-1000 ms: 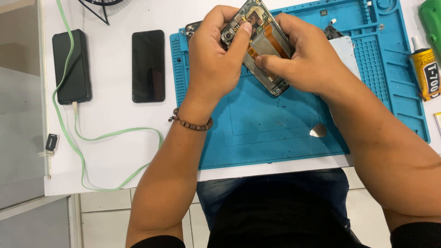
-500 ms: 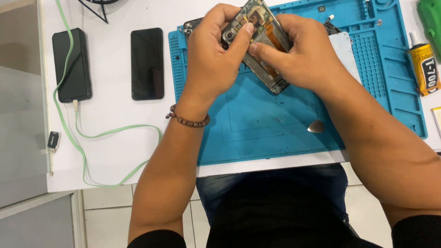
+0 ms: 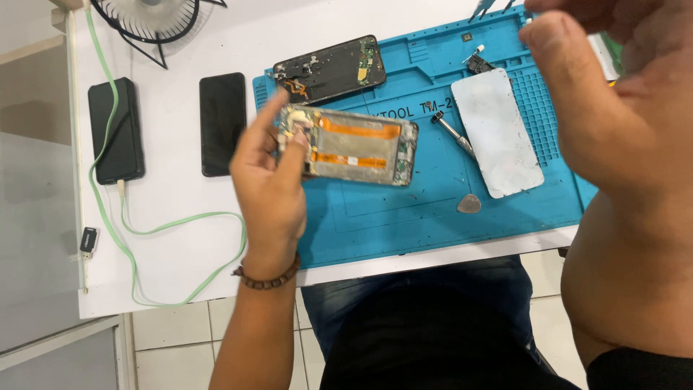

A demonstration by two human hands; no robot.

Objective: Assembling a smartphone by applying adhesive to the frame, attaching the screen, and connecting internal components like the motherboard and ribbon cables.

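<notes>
Two bare hands work over a white worktop point(image 3: 180, 245) strewn with phone parts. At far left a black power bank point(image 3: 115, 130) lies flat, its pale green cable point(image 3: 155, 231) looping across the surface, beside a dark smartphone point(image 3: 222, 123) lying face up. A small fan point(image 3: 155, 18) sits at the top edge. The left hand point(image 3: 271, 191), a beaded bracelet point(image 3: 266, 278) on its wrist, pinches one end of an opened phone frame point(image 3: 354, 148) between thumb and fingers, holding it lengthwise just above a blue repair mat point(image 3: 404, 224). Behind it on the mat rests a black phone body with exposed circuitry point(image 3: 328, 68). Further right lie a small screwdriver point(image 3: 451, 133), a grey guitar-style pick point(image 3: 469, 204) and a white back panel point(image 3: 498, 133). The right hand point(image 3: 606, 94) is raised close to the camera, blurred, its fingers loosely curled and holding nothing that can be seen.
</notes>
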